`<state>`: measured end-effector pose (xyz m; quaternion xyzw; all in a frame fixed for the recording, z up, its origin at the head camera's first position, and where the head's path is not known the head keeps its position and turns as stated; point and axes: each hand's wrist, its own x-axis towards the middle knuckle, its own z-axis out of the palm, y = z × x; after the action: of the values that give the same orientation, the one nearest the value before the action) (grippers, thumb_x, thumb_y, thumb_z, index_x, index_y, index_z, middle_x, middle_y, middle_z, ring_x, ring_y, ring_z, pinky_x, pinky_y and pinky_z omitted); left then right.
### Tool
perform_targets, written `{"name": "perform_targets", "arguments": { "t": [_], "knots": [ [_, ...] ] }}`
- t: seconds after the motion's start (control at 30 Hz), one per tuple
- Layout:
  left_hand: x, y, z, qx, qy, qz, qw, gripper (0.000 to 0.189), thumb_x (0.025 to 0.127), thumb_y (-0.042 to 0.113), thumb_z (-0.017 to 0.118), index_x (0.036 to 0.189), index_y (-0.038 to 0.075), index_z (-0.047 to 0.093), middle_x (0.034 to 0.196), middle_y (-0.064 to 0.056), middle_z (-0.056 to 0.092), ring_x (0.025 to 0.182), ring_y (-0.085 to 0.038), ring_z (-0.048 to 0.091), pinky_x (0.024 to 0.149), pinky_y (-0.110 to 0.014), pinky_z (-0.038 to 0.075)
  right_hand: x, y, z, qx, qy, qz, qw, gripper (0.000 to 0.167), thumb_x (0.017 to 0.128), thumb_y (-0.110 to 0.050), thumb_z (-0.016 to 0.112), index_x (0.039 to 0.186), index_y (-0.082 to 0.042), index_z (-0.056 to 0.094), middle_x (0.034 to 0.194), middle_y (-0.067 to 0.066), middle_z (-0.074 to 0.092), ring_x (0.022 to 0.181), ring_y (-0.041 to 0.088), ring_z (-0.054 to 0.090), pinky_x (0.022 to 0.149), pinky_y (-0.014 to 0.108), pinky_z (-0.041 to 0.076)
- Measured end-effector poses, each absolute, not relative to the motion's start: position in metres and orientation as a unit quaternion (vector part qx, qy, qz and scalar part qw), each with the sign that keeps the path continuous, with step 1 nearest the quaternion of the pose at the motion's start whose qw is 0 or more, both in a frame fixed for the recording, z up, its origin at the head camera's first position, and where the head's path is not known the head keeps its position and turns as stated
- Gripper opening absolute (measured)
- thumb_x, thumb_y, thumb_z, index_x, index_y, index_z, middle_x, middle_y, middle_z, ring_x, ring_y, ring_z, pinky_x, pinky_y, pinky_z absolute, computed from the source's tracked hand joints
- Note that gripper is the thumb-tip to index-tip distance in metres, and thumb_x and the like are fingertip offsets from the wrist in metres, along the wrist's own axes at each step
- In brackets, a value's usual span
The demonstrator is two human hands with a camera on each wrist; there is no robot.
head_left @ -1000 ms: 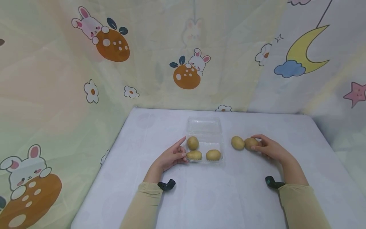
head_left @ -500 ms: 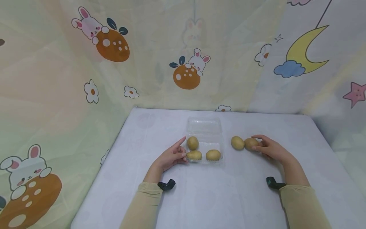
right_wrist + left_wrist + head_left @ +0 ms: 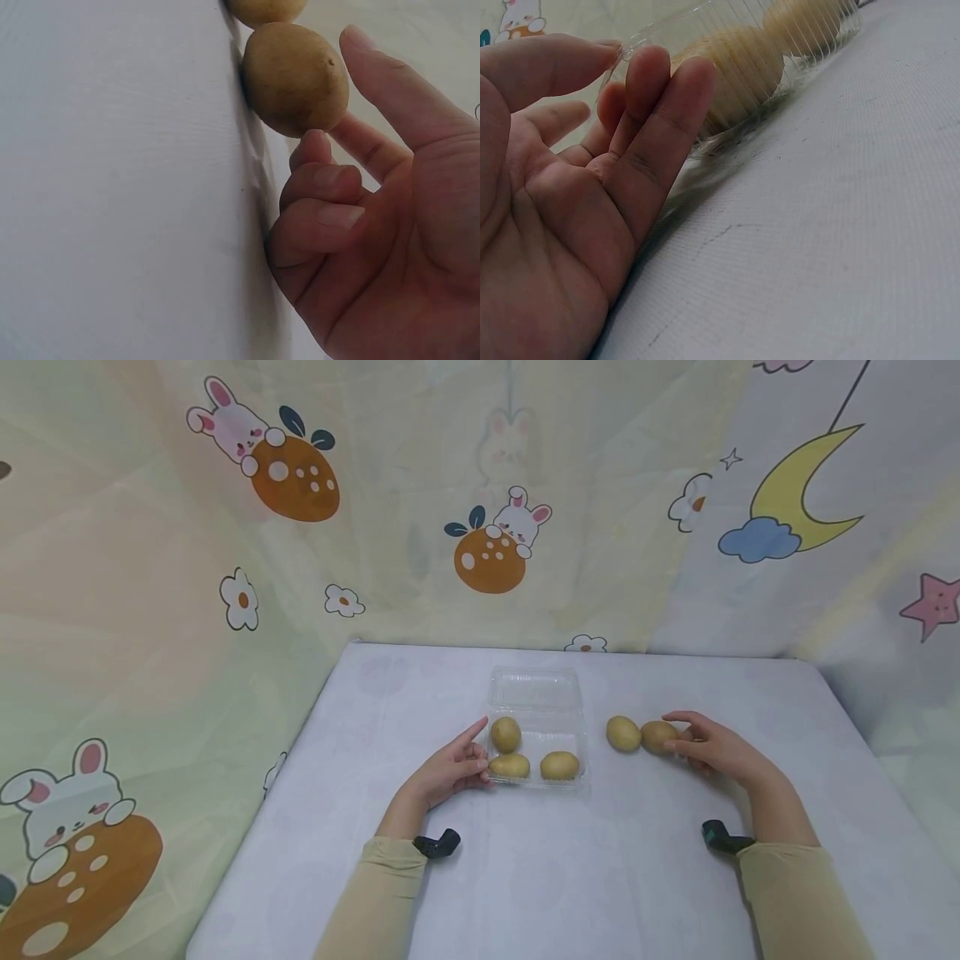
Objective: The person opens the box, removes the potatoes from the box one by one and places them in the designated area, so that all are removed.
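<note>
A clear plastic clamshell container (image 3: 561, 727) lies with its lid (image 3: 535, 687) folded back. Inside are three potatoes: one at the back left (image 3: 506, 734), one at the front left (image 3: 510, 766) and one at the front right (image 3: 559, 766). My left hand (image 3: 447, 771) holds the container's left front corner between thumb and fingertips, index finger pointing along its side. Right of the container, two more potatoes lie side by side, a left one (image 3: 623, 734) and a right one (image 3: 657, 737). My right hand (image 3: 382, 202) is around the right potato, its thumb apart from the skin.
A white cloth covers the table (image 3: 555, 877). Behind and beside it hangs a curtain (image 3: 405, 543) printed with rabbits, flowers and a moon. A black wrist camera (image 3: 437, 844) sits on the left wrist and another camera (image 3: 724, 837) on the right.
My right hand has drawn back slightly to the right, its thumb sliding away from the right potato, which stays in place. The left hand and the container are still.
</note>
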<state>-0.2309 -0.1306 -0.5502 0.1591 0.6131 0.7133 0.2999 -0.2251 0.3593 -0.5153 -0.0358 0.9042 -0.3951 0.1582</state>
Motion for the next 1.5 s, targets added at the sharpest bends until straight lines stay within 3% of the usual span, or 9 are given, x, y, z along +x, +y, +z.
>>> {"name": "perform_targets", "arguments": {
  "t": [0.27,0.77,1.33,1.5],
  "knots": [
    [-0.231,-0.13,-0.55,0.16,0.614,0.712,0.3,0.081,0.097,0.007,0.059,0.16,0.028,0.013,0.097,0.0,0.052,0.086,-0.013,0.066,0.092,-0.041,0.058,-0.225,0.358,-0.498,-0.052,0.905,-0.396,0.145,0.062,0.095,-0.042,0.064,0.147,-0.018,0.04,0.097,0.014,0.056,0.058,0.015,0.047,0.049,0.029,0.042],
    [-0.231,-0.13,-0.55,0.164,0.613,0.712,0.3,0.08,0.097,0.008,0.059,0.16,0.028,0.012,0.097,0.0,0.052,0.085,-0.013,0.066,0.091,-0.04,0.058,-0.233,0.339,-0.469,-0.083,0.904,-0.394,0.146,0.056,0.096,-0.039,0.063,0.144,-0.018,0.043,0.096,0.01,0.051,0.056,0.016,0.045,0.051,0.034,0.041],
    [-0.231,-0.13,-0.551,0.156,0.618,0.711,0.297,0.08,0.097,0.01,0.061,0.159,0.031,0.016,0.095,0.0,0.054,0.085,-0.015,0.065,0.091,-0.043,0.058,-0.244,0.309,-0.453,-0.093,0.897,-0.39,0.186,0.058,0.094,-0.042,0.065,0.143,-0.019,0.046,0.102,0.012,0.053,0.069,0.024,0.052,0.063,0.032,0.045],
    [-0.231,-0.13,-0.552,0.155,0.619,0.71,0.298,0.079,0.097,0.009,0.06,0.159,0.032,0.016,0.095,-0.001,0.053,0.085,-0.015,0.065,0.091,-0.043,0.058,-0.247,0.298,-0.45,-0.112,0.884,-0.409,0.197,0.048,0.095,-0.036,0.065,0.138,-0.018,0.051,0.1,0.013,0.053,0.064,0.022,0.05,0.061,0.032,0.045]
  ]
}}
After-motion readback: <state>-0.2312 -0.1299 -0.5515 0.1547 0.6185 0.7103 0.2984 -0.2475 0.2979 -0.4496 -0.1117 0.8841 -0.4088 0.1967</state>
